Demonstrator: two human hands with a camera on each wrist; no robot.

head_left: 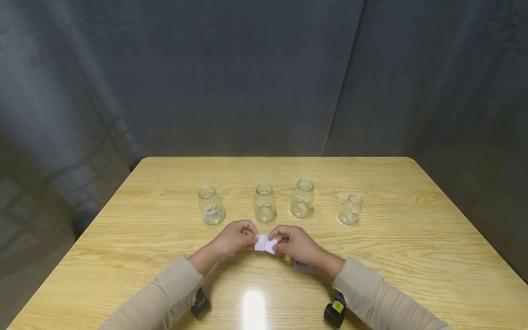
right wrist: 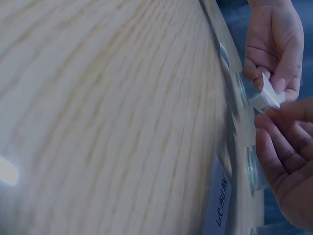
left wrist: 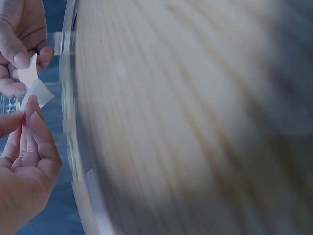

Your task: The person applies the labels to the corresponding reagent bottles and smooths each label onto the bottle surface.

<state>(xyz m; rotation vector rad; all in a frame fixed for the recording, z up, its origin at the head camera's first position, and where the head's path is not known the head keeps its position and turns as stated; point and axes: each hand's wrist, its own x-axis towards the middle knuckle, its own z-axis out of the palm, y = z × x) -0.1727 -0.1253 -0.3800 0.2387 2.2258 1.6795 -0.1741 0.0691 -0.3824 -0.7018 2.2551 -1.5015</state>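
Both hands meet over the middle of the table, at a small white paper slip (head_left: 260,243) creased down its middle. My left hand (head_left: 235,237) pinches its left edge between thumb and fingers. The other side is pinched by my right hand (head_left: 298,245). In the right wrist view the slip (right wrist: 266,99) stands bent, with a bit of dark print on it. Beneath my right wrist lies a white printed label (head_left: 303,266), partly covered by the arm in the head view.
Behind the hands a row of glass jars spans the table: a jar with a printed label (head_left: 212,214) at left, two plain jars (head_left: 264,205) (head_left: 302,200) in the middle, a smaller jar (head_left: 350,211) at right. A grey curtain (head_left: 247,82) hangs beyond the table.
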